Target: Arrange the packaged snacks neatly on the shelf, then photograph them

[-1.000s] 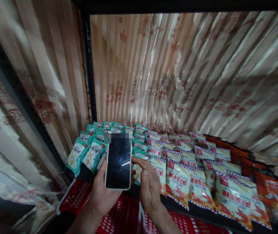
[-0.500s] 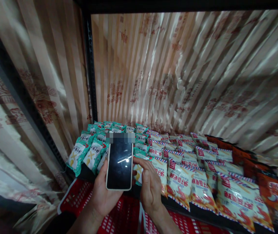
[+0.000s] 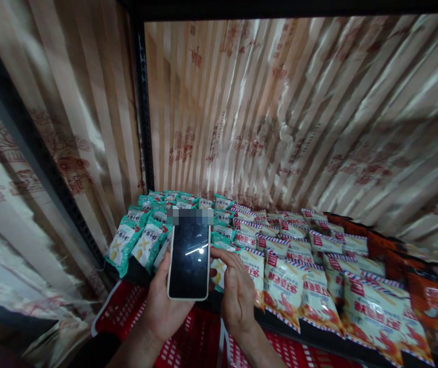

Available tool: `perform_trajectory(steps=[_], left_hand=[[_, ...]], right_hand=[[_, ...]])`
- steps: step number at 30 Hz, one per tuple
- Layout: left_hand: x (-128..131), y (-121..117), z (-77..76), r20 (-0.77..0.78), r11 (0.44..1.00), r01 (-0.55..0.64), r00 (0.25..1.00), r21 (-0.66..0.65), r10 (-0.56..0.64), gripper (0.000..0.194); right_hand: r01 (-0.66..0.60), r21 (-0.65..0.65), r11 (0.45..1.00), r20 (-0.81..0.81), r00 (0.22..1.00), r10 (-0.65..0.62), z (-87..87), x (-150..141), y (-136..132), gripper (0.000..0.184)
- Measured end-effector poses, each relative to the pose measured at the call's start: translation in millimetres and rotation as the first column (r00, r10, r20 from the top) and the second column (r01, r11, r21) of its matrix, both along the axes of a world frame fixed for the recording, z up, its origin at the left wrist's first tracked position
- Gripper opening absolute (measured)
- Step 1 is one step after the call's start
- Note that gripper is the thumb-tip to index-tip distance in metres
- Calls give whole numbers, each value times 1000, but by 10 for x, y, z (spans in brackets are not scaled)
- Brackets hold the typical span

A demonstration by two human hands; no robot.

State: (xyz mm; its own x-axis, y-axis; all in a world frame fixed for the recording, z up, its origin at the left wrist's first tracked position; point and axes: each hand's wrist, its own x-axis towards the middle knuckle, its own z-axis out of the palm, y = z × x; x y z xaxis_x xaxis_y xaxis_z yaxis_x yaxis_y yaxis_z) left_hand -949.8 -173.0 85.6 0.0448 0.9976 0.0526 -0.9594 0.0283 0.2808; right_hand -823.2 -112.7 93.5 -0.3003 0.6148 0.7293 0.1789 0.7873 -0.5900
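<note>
My left hand (image 3: 161, 306) grips a phone (image 3: 188, 260) with a dark screen and pale case, held upright in front of a shelf. My right hand (image 3: 236, 291) is beside the phone, fingers curled, its index finger touching the phone's right edge. Behind the phone lie rows of snack packets: green ones (image 3: 127, 243) at the left, white-and-red ones (image 3: 284, 281) in the middle, orange ones (image 3: 430, 301) at the right.
A black shelf frame post (image 3: 144, 102) stands at the left, with striped beige curtain fabric (image 3: 299, 112) behind and beside it. A red plastic basket (image 3: 199, 342) sits below my hands, under the shelf's front edge (image 3: 319, 335).
The phone and both hands have risen very slightly; a light glint appeared on the screen. Otherwise the hold is unchanged.
</note>
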Motion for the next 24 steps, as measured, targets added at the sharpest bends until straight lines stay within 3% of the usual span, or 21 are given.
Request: perform_trajectory(steps=[24], left_hand=[[34, -33, 18, -29, 999, -25, 999, -36, 24, 42]], right_hand=[[28, 38, 999, -32, 999, -27, 59, 22, -25, 34]])
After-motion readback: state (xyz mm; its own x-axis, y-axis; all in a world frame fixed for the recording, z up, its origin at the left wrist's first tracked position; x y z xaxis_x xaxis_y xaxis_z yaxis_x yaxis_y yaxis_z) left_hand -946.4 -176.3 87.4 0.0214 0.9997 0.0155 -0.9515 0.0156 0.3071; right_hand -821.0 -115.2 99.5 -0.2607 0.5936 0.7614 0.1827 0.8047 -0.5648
